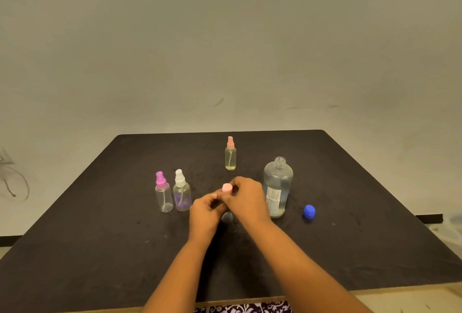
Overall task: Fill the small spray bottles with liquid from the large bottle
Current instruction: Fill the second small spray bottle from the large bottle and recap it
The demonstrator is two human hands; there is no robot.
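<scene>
While both hands met mid-bench [100,237], right hand [246,199] fingers pinched pink spray cap [227,187], left hand [206,211] fingers wrapped small bottle [227,217] beneath, mostly hidden.

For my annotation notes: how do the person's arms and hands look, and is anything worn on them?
Both forearms are bare, with no sleeves in view. The left hand and right hand wear no gloves, and no watch, bracelet or ring is visible. The fingernails are too small to judge.
</scene>
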